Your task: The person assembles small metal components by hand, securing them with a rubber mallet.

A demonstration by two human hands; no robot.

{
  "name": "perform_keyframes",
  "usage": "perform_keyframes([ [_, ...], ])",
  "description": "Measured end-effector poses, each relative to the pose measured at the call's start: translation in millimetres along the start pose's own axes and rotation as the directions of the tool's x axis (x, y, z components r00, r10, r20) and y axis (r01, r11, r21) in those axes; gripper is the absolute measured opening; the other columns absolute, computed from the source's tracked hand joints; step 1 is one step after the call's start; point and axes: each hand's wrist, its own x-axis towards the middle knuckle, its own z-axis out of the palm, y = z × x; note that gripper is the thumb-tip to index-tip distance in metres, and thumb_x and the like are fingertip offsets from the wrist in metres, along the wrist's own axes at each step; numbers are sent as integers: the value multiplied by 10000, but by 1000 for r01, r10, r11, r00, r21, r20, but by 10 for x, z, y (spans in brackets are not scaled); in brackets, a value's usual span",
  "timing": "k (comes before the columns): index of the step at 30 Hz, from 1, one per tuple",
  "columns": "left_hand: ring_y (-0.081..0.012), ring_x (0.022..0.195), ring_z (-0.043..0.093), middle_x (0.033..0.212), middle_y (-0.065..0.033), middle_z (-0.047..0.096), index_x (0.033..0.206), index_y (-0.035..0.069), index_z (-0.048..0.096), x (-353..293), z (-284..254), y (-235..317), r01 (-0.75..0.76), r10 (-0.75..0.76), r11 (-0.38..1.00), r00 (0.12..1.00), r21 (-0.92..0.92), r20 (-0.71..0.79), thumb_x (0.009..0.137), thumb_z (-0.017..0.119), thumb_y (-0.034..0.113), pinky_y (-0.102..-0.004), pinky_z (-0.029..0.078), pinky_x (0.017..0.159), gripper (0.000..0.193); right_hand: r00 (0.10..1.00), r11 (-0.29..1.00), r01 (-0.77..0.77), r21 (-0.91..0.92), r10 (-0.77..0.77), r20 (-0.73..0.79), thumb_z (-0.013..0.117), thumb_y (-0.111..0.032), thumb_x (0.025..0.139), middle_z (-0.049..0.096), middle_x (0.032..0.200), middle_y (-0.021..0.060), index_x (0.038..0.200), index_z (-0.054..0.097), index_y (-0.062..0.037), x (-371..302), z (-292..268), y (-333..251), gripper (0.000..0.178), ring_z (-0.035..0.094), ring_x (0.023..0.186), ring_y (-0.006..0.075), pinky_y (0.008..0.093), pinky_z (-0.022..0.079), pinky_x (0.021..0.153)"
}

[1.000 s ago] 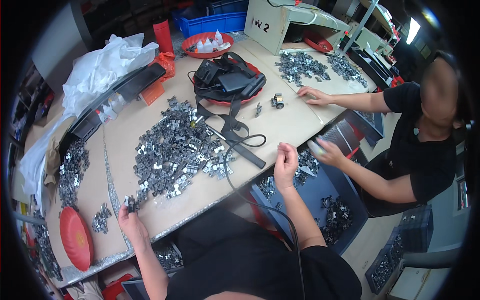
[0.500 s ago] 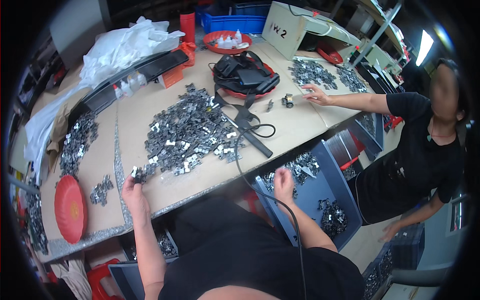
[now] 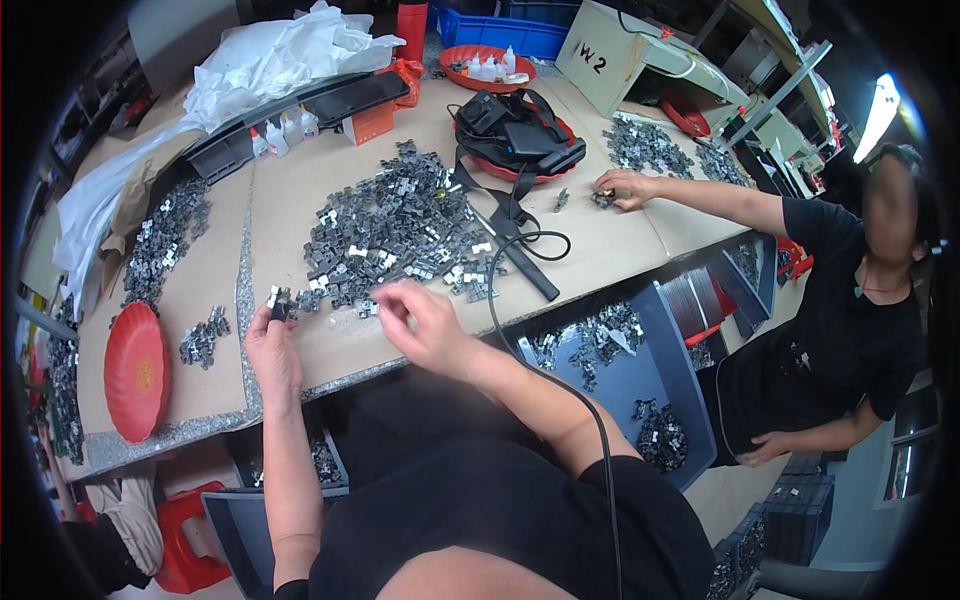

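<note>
My left hand (image 3: 274,352) pinches a small metal clip-like part (image 3: 278,300), dark with a bright silvery face, above the near side of the table. To its right, my right hand (image 3: 425,328) hovers by the front edge of a large heap of similar metal parts (image 3: 385,225). Its thumb and fingers are drawn together in a pinch, and whatever they may hold is too small or hidden to name. A smaller cluster of parts (image 3: 205,337) lies left of my left hand, beside a red scalloped plate (image 3: 138,372).
A grey bin (image 3: 660,380) with parts stands below the table edge at right. A black cable (image 3: 590,405) crosses over my right arm. Black straps and devices (image 3: 520,140) rest on a red plate. At right, a co-worker's hand (image 3: 625,187) touches a small part on the table.
My right hand has come up and left from over the grey bin to the heap's front edge. My left hand has lifted its part slightly. The co-worker's hand has reached down onto a small part.
</note>
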Motion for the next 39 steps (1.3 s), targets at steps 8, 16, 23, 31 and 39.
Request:
perform_keyframes([
  [8,-155,740,547,862,-82,575,1008,-22,506,109,408,36,200,-174,930,979,-309,110,775,485,-18,-288,453,674,234,878,836,-467,288,476,41,537,-125,850,582,763,27,1015,556,-16,688,414,423,199,521,593,63,209,439,525],
  [16,-100,731,549,832,-53,603,961,-14,573,111,548,45,201,-180,940,979,-276,98,784,525,-2,-244,445,668,184,774,734,-616,287,496,393,627,-96,793,542,904,63,1086,494,44,699,403,469,351,533,610,60,171,442,476],
  [23,-113,756,560,861,-59,610,949,-19,582,71,524,-62,165,-123,947,979,-276,161,800,508,-12,-261,466,709,167,746,685,-658,311,540,389,621,-9,774,573,829,74,1000,504,52,616,495,558,262,564,657,70,185,484,528],
  [31,-94,717,538,790,-33,594,917,-17,598,84,451,-88,201,-160,930,975,-308,153,831,507,45,-238,449,686,141,765,639,-644,421,517,384,577,48,789,580,865,100,997,499,63,545,487,549,223,581,729,112,229,520,606],
  [39,-79,658,511,734,-20,578,889,-7,615,61,455,-76,194,-156,939,976,-285,149,860,523,116,-217,427,632,156,744,596,-668,445,533,404,579,39,792,594,881,125,1015,499,70,524,483,529,239,600,744,134,247,539,621],
])
